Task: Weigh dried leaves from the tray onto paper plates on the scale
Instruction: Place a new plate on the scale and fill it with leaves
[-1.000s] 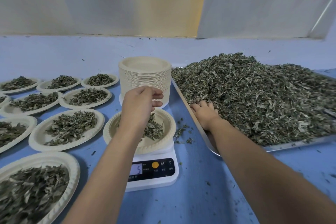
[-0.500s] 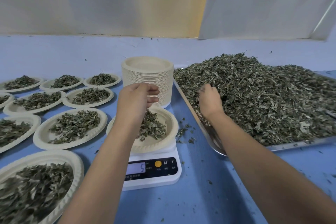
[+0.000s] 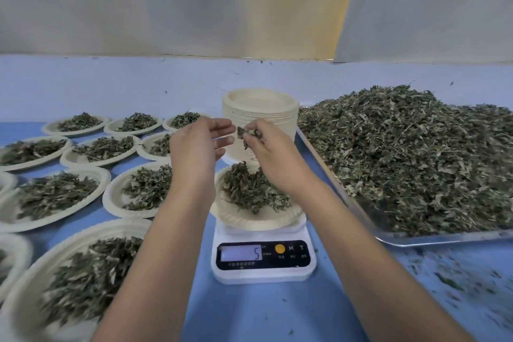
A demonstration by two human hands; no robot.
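Pinching a small clump of dried green leaves point(image 3: 247, 133), the right hand point(image 3: 273, 157) hovers above the cream paper plate point(image 3: 249, 219) on the white digital scale point(image 3: 263, 261). The left hand point(image 3: 194, 147) hangs open beside it. The silver metal tray point(image 3: 416, 239) lies toward the blue bench's right edge point(image 3: 277, 314), filled plates point(image 3: 55, 197) crowding the left.

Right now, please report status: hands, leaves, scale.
Right hand pinching leaves above plate. Left hand open beside it. Scale reads 5. Nothing in the way.
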